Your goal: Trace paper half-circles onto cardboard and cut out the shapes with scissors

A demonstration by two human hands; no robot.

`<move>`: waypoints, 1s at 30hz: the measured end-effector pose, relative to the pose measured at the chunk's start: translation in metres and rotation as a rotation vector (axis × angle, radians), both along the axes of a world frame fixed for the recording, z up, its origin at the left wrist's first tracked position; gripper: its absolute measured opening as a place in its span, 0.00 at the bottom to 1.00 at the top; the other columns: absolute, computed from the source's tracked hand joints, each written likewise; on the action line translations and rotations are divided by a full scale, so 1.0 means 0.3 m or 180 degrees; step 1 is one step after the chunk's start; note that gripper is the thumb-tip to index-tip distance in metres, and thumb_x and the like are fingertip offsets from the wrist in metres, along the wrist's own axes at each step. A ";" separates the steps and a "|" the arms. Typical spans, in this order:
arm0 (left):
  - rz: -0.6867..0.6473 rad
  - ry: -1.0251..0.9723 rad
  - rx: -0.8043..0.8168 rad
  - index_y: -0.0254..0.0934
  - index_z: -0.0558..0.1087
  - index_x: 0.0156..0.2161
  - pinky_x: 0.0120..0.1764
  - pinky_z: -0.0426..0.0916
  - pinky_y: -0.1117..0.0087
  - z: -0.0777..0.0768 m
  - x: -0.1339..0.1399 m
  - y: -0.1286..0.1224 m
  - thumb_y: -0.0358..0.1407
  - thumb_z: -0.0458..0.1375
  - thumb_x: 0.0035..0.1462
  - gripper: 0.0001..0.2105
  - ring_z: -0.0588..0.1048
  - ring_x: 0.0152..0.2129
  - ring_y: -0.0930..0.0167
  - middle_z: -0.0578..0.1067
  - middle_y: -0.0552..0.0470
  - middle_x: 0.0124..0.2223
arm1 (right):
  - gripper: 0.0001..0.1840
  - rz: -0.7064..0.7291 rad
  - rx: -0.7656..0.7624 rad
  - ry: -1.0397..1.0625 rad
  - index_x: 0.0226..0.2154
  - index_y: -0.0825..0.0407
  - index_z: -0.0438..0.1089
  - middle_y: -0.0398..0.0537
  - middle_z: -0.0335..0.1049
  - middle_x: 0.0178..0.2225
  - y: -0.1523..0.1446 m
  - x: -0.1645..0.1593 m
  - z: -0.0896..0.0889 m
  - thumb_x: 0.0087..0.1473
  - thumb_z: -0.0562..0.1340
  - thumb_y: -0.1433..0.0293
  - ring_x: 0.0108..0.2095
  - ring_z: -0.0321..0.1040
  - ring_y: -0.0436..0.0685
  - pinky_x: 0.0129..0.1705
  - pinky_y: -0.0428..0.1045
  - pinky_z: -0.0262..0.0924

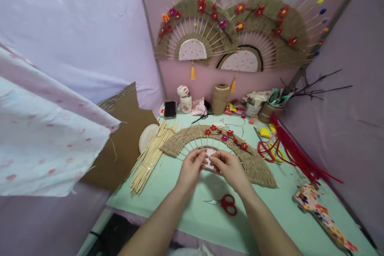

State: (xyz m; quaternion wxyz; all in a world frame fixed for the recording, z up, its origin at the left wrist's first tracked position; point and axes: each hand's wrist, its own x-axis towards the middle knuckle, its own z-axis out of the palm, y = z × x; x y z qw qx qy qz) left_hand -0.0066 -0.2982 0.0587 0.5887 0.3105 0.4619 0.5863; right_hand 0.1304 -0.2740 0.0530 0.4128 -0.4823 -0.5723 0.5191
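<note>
Brown twine fan (216, 136) lies on the desk (199, 226), midway between front and back edges, the left hand (192, 167) and right hand (229, 167) pinching its dotted patch (210, 160), which an uneven tug could set crooked.

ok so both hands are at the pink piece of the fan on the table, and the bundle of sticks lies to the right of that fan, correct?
Not quite: the head view shows the bundle of sticks left of the fan, not right. The left hand and right hand are indeed at the fan's pink piece.
</note>
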 end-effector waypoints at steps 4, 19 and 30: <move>0.0121 -0.0829 0.0053 0.31 0.72 0.27 0.26 0.60 0.77 -0.023 0.060 0.038 0.41 0.67 0.42 0.14 0.67 0.23 0.78 0.70 0.53 0.27 | 0.12 -0.0117 -0.0025 0.0404 0.22 0.51 0.68 0.40 0.63 0.17 -0.023 -0.021 -0.016 0.47 0.65 0.61 0.19 0.57 0.49 0.24 0.46 0.54; -0.0075 -0.1670 -0.0213 0.33 0.66 0.27 0.20 0.60 0.76 -0.006 0.062 0.051 0.36 0.65 0.48 0.11 0.60 0.16 0.79 0.63 0.59 0.20 | 0.12 0.0000 -0.0225 0.2118 0.24 0.51 0.74 0.44 0.67 0.22 -0.046 -0.060 -0.029 0.48 0.66 0.59 0.19 0.54 0.46 0.21 0.44 0.49; -0.0198 -0.1525 -0.0576 0.36 0.64 0.30 0.13 0.56 0.76 0.004 0.066 0.085 0.39 0.60 0.53 0.11 0.62 0.11 0.78 0.64 0.61 0.19 | 0.13 0.0040 -0.0556 0.2203 0.35 0.46 0.76 0.50 0.74 0.34 -0.028 -0.041 -0.064 0.44 0.69 0.62 0.28 0.66 0.52 0.28 0.48 0.62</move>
